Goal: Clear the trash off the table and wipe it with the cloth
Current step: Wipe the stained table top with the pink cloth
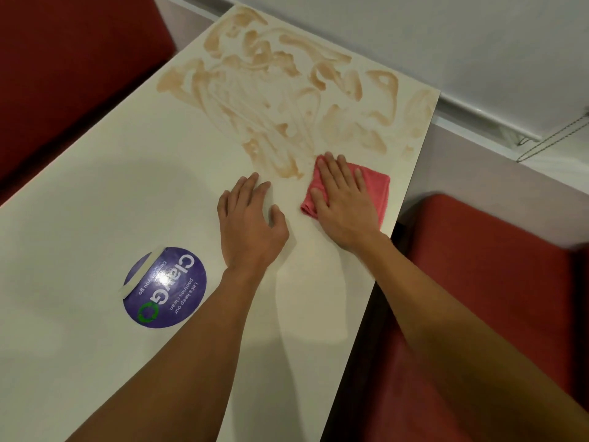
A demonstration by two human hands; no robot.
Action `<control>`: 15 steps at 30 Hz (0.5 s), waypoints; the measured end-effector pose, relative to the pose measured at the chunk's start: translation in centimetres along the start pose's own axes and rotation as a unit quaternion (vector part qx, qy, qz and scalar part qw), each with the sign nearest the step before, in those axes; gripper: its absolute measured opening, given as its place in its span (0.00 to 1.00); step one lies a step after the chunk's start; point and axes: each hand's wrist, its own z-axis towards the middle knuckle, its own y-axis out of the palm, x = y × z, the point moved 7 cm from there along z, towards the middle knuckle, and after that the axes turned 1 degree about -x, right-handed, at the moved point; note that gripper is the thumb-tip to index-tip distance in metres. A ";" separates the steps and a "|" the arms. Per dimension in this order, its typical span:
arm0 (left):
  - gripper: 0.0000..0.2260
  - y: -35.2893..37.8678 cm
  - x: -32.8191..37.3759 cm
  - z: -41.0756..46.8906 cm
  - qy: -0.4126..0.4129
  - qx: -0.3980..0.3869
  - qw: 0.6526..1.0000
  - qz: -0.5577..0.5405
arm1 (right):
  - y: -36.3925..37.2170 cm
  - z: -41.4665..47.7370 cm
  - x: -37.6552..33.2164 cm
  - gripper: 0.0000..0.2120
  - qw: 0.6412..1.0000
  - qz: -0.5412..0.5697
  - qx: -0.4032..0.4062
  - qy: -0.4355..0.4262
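**Inspector:** Nearest items first.

**Assistant:** Two bare forearms reach in from the bottom edge over a white rectangular laminate table [79, 234]. A red upholstered seat [484, 298] sits just beside the table's right edge. On the near left of the tabletop lies a round purple sticker with white lettering and a green recycling mark [172, 291]. A strip of pale masking tape [143, 272] crosses the sticker's left rim.

**Inspector:** Hands?

**Assistant:** The left hand [251, 224] lies palm down on bare tabletop, fingers straight and slightly spread, thumb out to the side, grasping nothing. The right hand [345, 202] lies flat, fingers extended, pressing on a folded pink terry cloth [376, 186]; it is not curled round it.

**Inspector:** Location of the cloth?

**Assistant:** On the table near its right edge, under the right hand, touching the near fringe of the soiled area. The two hands are close together but apart.

**Inspector:** Beyond that?

**Assistant:** Light brown streaky smears of liquid [280, 90] cover the far half of the tabletop, reaching to its far end. A second red upholstered seat [63, 59] stands along the left side. Behind the table runs a white wall ledge [478, 119], with a beaded cord [554, 135] hanging at the far right.
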 end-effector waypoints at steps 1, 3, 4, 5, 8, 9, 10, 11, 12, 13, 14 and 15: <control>0.22 0.1 -0.1 0.0 0.000 -0.003 1.000 0.001 | 0.0 -1.6 0.5 0.32 1.000 0.001 -0.004 -0.025; 0.22 0.2 -0.2 0.0 -0.001 -0.004 1.000 0.005 | -0.2 -2.5 2.4 0.31 1.000 -0.002 -0.002 -0.001; 0.23 0.2 -0.2 0.0 -0.001 -0.004 1.000 0.007 | -0.4 -1.8 2.9 0.32 0.999 -0.003 0.005 0.037; 0.23 0.2 -0.3 0.1 -0.001 -0.004 1.000 0.005 | -0.5 -0.6 2.9 0.32 0.997 -0.005 0.014 0.080; 0.24 0.4 -0.4 0.2 -0.001 -0.008 1.000 0.001 | -0.1 1.9 0.4 0.33 0.993 -0.005 0.013 0.121; 0.24 0.4 -0.4 0.1 0.000 -0.008 1.000 -0.001 | 0.2 1.7 -0.7 0.33 0.996 -0.005 0.007 0.086; 0.24 0.5 -0.4 0.0 0.002 -0.009 1.000 -0.001 | 0.4 0.8 -1.6 0.32 0.999 -0.003 0.000 0.035; 0.24 0.5 -0.4 0.0 0.004 -0.009 1.000 -0.002 | 0.4 -0.5 -1.8 0.31 1.000 -0.001 -0.006 -0.014; 0.24 0.5 -0.4 0.1 0.006 -0.007 1.000 -0.004 | 0.4 -1.9 -1.4 0.31 0.999 -0.001 -0.013 -0.048; 0.24 0.5 -0.5 0.1 0.005 -0.006 1.000 -0.007 | 0.3 -2.7 -0.5 0.31 0.998 -0.005 -0.018 -0.056; 0.23 0.4 -0.5 0.1 0.001 -0.006 1.000 -0.010 | 0.2 -2.6 0.5 0.31 0.999 -0.009 -0.015 -0.037; 0.23 0.4 -0.6 0.1 -0.002 -0.007 1.000 -0.013 | -0.1 -1.9 1.3 0.31 1.000 -0.009 -0.005 0.003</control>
